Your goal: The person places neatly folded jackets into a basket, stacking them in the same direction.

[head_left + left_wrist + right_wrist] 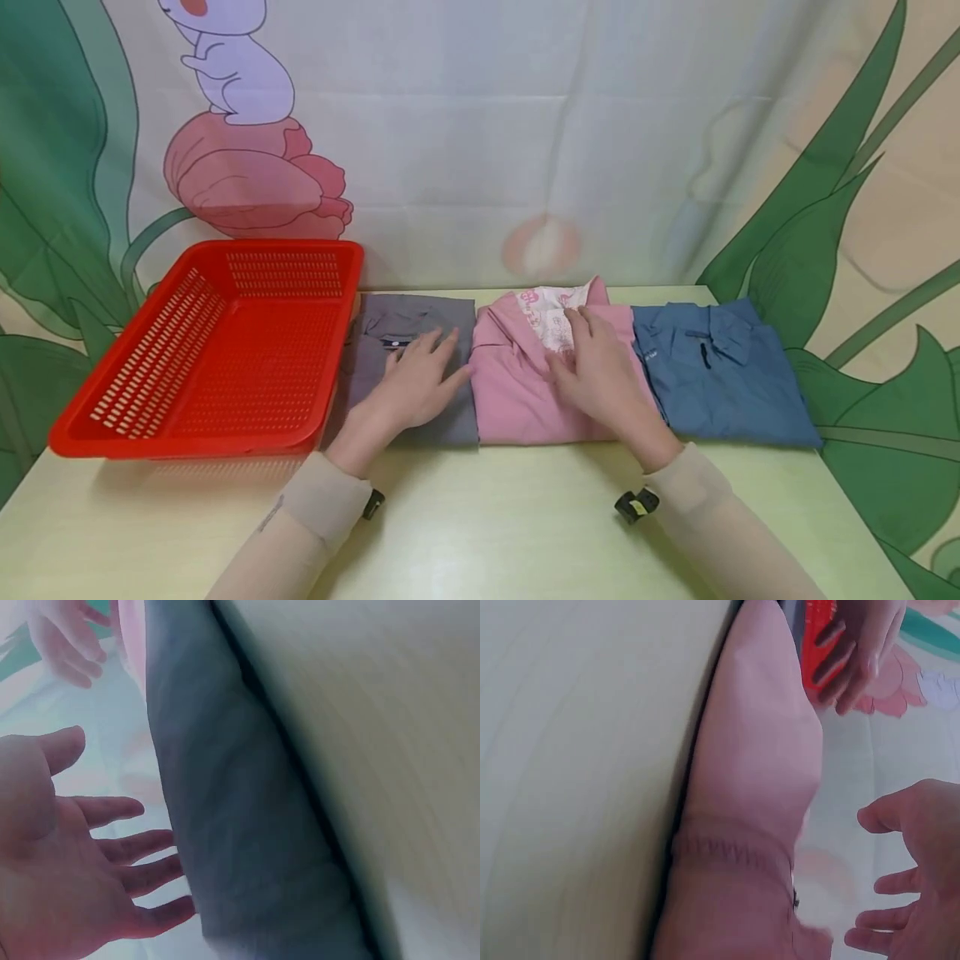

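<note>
One basket point(258, 358) stands left of our left hand point(420, 379), the grey shirt point(452, 417) under that hand, the pink shirt point(517, 400) under our right hand point(600, 367), both spread and empty, the blue shirt point(727, 387) farther right, and snagging cloth might cost us the folds.

the head view looks forward and down over the table point(510, 525); both wrist views, low, close and turned sideways, share the pink garment point(757, 742)

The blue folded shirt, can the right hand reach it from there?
Probably yes: the right hand is over the pink garment, right next to the blue folded shirt, and nothing seems to stand in between.
</note>
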A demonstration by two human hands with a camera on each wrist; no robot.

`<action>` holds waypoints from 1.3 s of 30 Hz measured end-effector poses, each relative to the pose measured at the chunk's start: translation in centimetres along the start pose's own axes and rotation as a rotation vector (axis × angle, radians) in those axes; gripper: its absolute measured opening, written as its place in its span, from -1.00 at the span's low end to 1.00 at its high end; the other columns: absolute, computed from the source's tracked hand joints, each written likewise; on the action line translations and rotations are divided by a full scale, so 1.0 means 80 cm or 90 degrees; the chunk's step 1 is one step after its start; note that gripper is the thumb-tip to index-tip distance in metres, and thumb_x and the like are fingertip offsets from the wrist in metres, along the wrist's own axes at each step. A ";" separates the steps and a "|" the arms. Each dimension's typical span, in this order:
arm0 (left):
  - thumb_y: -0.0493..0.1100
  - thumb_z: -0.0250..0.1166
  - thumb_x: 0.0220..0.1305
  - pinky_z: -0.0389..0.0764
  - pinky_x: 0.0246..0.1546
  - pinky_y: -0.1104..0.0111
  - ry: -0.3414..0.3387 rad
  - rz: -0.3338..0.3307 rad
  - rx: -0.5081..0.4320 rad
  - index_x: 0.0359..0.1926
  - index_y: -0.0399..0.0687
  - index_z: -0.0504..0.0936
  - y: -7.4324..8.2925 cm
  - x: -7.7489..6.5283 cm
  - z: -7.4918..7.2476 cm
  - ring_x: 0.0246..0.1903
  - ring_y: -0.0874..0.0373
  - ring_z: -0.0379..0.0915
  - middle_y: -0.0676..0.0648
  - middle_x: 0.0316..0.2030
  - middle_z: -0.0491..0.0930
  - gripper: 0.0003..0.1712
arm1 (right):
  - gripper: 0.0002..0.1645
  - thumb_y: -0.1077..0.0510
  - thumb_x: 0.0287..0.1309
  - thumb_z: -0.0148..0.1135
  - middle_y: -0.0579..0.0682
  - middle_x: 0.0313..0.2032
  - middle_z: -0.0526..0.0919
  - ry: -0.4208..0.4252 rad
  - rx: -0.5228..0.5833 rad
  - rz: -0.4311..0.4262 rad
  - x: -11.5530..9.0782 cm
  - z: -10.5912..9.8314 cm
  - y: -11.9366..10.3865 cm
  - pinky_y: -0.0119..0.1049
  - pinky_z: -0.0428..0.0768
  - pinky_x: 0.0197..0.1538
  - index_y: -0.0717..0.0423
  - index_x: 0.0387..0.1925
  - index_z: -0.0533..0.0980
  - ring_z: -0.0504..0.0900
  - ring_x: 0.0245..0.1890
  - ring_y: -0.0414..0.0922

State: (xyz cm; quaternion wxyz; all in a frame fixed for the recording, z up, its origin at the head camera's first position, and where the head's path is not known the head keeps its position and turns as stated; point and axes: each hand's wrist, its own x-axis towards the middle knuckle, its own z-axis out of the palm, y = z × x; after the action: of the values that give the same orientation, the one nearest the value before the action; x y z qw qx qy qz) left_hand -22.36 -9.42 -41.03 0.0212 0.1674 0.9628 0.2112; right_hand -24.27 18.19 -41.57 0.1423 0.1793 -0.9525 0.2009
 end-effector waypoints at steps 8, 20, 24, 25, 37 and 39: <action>0.04 0.16 0.52 0.31 0.35 -0.11 0.056 0.055 -0.143 0.53 -0.42 0.13 0.016 0.012 0.021 0.34 -0.26 0.30 -0.40 0.35 0.35 -0.17 | -0.21 0.11 0.43 0.08 0.47 0.44 0.14 -0.022 0.039 0.089 -0.008 -0.021 0.029 0.41 0.19 0.36 0.44 0.50 0.10 0.13 0.44 0.39; 0.00 0.21 0.43 0.27 0.39 -0.04 0.045 -0.054 -0.291 0.55 -0.42 0.09 0.030 0.033 0.035 0.39 -0.24 0.23 -0.43 0.39 0.30 -0.11 | -0.16 0.11 0.49 -0.05 0.52 0.42 0.19 -0.130 0.132 0.166 -0.016 -0.030 0.070 0.25 0.22 0.42 0.51 0.53 -0.10 0.19 0.44 0.36; 0.01 0.18 0.44 0.28 0.39 -0.03 0.020 -0.109 -0.318 0.53 -0.39 0.13 0.032 0.036 0.037 0.41 -0.24 0.22 -0.40 0.41 0.32 -0.15 | -0.09 0.03 0.49 0.02 0.55 0.42 0.18 -0.154 0.157 0.206 -0.015 -0.034 0.081 0.27 0.32 0.36 0.53 0.52 -0.10 0.25 0.40 0.39; 0.01 0.18 0.44 0.30 0.38 -0.02 0.015 -0.115 -0.322 0.52 -0.39 0.17 0.033 0.036 0.037 0.40 -0.23 0.25 -0.39 0.39 0.34 -0.18 | -0.07 0.01 0.48 0.04 0.56 0.41 0.18 -0.159 0.160 0.216 -0.015 -0.035 0.084 0.28 0.34 0.34 0.53 0.52 -0.09 0.27 0.39 0.40; -0.15 -0.05 0.50 0.50 0.11 0.02 -0.021 -0.135 -0.334 0.06 -0.38 0.57 0.041 0.048 0.026 -0.01 -0.09 0.43 -0.29 0.09 0.55 -0.59 | -0.09 -0.07 0.43 0.12 0.49 0.29 0.40 -0.185 0.181 0.242 -0.007 -0.035 0.112 0.18 0.49 0.24 0.52 0.47 0.11 0.47 0.22 0.29; -0.17 -0.06 0.49 0.48 0.17 0.02 -0.024 -0.130 -0.353 0.14 -0.40 0.54 0.044 0.048 0.025 0.05 -0.10 0.43 -0.31 0.14 0.53 -0.56 | -0.13 -0.05 0.44 0.12 0.49 0.31 0.38 -0.184 0.181 0.226 -0.006 -0.034 0.113 0.18 0.47 0.27 0.52 0.46 0.15 0.45 0.25 0.30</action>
State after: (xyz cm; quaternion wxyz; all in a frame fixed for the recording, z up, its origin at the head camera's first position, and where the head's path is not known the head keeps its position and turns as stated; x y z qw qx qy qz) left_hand -24.65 -4.38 -41.29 0.1054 0.0612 0.8798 0.4595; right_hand -26.91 27.25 -42.32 -0.0589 0.0546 -0.9417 0.3268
